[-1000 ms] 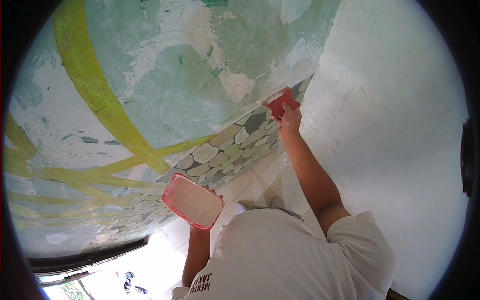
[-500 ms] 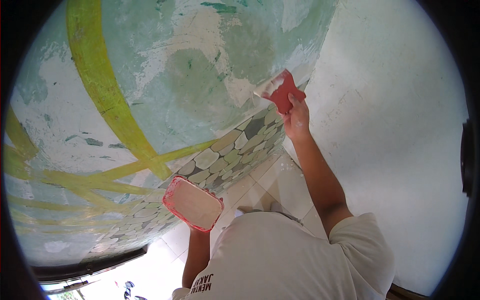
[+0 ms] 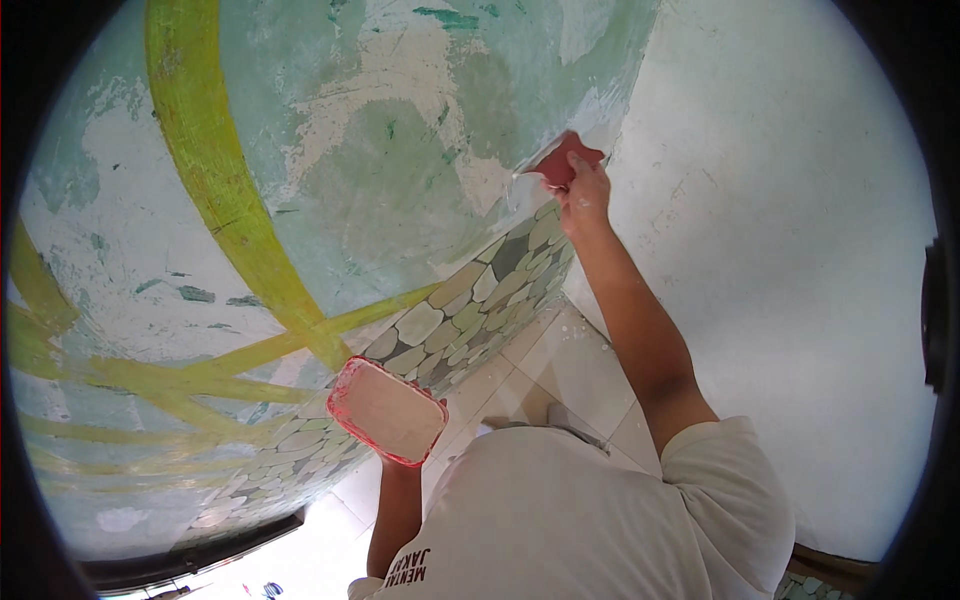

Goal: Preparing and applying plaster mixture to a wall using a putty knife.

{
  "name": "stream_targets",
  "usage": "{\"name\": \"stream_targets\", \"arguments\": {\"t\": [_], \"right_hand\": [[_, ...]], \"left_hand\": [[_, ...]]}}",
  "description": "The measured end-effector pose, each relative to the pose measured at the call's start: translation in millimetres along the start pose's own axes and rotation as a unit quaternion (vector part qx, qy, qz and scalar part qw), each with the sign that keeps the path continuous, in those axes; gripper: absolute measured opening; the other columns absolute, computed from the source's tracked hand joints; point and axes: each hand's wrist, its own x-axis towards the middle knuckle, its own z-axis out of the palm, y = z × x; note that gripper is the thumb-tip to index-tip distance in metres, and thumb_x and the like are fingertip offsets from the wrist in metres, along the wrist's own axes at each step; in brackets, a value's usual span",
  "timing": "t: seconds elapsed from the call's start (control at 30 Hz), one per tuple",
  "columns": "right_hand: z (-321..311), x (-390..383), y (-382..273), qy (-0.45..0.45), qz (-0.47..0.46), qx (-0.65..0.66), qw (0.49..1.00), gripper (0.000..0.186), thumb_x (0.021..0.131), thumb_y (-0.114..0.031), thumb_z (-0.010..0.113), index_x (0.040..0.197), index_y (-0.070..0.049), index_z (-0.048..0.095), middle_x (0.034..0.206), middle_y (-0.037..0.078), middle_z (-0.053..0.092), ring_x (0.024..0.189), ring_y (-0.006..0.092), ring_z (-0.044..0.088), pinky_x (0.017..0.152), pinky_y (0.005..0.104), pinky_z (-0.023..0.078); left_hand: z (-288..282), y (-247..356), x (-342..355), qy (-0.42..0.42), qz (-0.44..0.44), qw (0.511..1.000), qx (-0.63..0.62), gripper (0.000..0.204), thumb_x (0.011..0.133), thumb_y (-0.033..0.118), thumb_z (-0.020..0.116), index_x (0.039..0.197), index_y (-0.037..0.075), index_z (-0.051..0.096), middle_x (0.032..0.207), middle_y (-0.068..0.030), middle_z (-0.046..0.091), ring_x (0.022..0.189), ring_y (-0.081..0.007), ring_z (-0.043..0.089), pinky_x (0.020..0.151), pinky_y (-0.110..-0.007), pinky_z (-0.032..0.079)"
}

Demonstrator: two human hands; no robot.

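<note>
My right hand grips a red putty spreader with a notched outline. Its edge lies against the painted wall, close to the corner. A thin pale smear shows beside that edge. From below, my left hand carries a shallow red-rimmed tub of beige putty. Most of that hand is hidden under the tub; only fingertips show along its right side. The wall is pale green with whitish patches and yellow-green painted bands.
A plain white wall meets the green one at the corner on the right. Along the green wall's foot runs a band of flat stone cladding. Below lie beige floor tiles, with my feet partly showing. A dark edge curves at lower left.
My right hand has moved slightly up, and the spreader now lies flatter against the wall, with less of its putty-smeared face showing. The tub has stayed nearly in place.
</note>
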Motion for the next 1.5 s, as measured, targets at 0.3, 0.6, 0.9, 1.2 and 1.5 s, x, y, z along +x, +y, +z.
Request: {"name": "stream_targets", "arguments": {"t": [0.3,0.6,0.9,1.2,1.5], "right_hand": [[-73,-15,56,0.077,0.009,-0.104,0.992,0.022,0.092,-0.011,0.051,0.113,-0.007,0.054,0.088,0.008,0.063,0.061,0.0175,0.06,0.044,0.0311,0.048],[7,-53,40,-0.056,-0.069,-0.097,0.991,0.019,0.092,-0.012,0.055,0.109,-0.006,0.056,0.094,0.004,0.062,0.074,0.0133,0.06,0.059,0.0336,0.053],[-45,-57,36,0.028,-0.009,-0.043,0.999,0.02,0.092,-0.013,0.054,0.112,-0.008,0.056,0.095,0.006,0.064,0.074,0.0175,0.064,0.055,0.0335,0.055],[-11,-45,55,0.021,0.055,-0.068,0.996,0.018,0.091,-0.012,0.054,0.109,-0.007,0.054,0.093,0.007,0.062,0.07,0.0184,0.061,0.052,0.0333,0.054],[-71,-43,64,0.106,0.093,-0.072,0.987,0.02,0.093,-0.017,0.05,0.111,-0.009,0.053,0.094,0.008,0.064,0.071,0.0197,0.062,0.063,0.0367,0.055]], "left_hand": [[10,10,7,-0.018,-0.016,0.999,-0.027,0.061,0.088,0.049,0.053,0.134,0.012,0.041,0.132,-0.0129,0.05,0.119,-0.0326,0.052,0.103,-0.058,0.035],[-2,19,3,-0.007,-0.018,1.0,-0.02,0.057,0.089,0.045,0.054,0.134,0.011,0.042,0.132,-0.0117,0.05,0.118,-0.0323,0.052,0.103,-0.058,0.036],[-3,24,7,-0.054,-0.015,0.998,-0.034,0.063,0.088,0.049,0.054,0.137,0.012,0.039,0.134,-0.0119,0.048,0.121,-0.0324,0.049,0.104,-0.058,0.034],[-10,26,3,-0.017,-0.027,0.998,-0.06,0.063,0.085,0.054,0.055,0.134,0.016,0.043,0.13,-0.0104,0.052,0.121,-0.0332,0.048,0.104,-0.061,0.031],[-7,33,0,-0.065,-0.015,0.996,-0.06,0.062,0.087,0.047,0.057,0.135,0.012,0.04,0.133,-0.0118,0.049,0.121,-0.0328,0.05,0.106,-0.059,0.031]]}}
